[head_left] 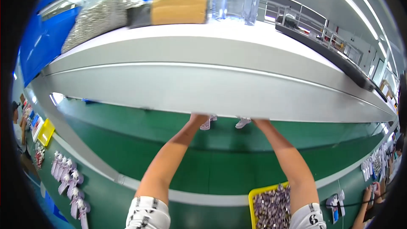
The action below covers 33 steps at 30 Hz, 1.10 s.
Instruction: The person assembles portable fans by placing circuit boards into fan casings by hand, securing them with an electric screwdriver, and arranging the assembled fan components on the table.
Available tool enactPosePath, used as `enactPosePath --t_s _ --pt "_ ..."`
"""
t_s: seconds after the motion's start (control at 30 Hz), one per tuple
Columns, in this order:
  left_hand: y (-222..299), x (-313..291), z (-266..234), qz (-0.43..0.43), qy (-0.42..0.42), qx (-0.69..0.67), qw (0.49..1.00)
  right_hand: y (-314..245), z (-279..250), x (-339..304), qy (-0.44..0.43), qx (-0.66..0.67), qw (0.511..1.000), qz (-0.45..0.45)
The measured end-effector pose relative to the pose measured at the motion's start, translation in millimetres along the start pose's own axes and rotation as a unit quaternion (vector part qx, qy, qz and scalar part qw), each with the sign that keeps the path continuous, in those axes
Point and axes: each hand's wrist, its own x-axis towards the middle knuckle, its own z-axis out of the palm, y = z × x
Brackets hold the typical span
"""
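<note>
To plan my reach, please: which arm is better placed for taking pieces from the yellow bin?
Probably the right arm: in the picture it overlaps the yellow bin, while the left arm is farther away. Both arms disappear behind the grey panel.

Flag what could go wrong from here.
1. Both hands are hidden behind the grey panel, so fingers might get pinched unseen.
2. The bag sits on the white top above; a jolt to the panel might shift it.
3. The right forearm overlaps the yellow bin in view; if it is that close, pulling back could spill the small parts.
</note>
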Motion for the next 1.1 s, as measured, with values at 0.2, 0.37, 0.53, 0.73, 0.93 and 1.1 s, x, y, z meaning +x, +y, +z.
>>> enactPosePath --t_s 0.2,0.37,0.53,0.73,0.93,1.1 --pt "-43 -160 18 0.062 -0.015 -0.167 0.984 46 5 -92 -0.056 -0.134 0.989 0.018" --pt "-15 -157 45 0.066 -0.074 -0.349 0.932 28 -8 -98 -0.142 -0.274 0.945 0.103" --pt "4 -71 61 0.064 -0.121 -0.514 0.847 -35 30 -22 -0.232 -0.403 0.868 0.177" --pt "-8 -56 35 0.044 -0.166 -0.670 0.722 -85 55 -25 -0.179 -0.372 0.877 0.246" --pt "54 -19 105 0.053 -0.218 -0.828 0.514 108 31 0 -0.107 -0.438 0.891 -0.045" --pt "39 -25 81 0.011 -0.218 -0.896 0.386 13 73 -48 -0.101 -0.250 0.962 0.048"
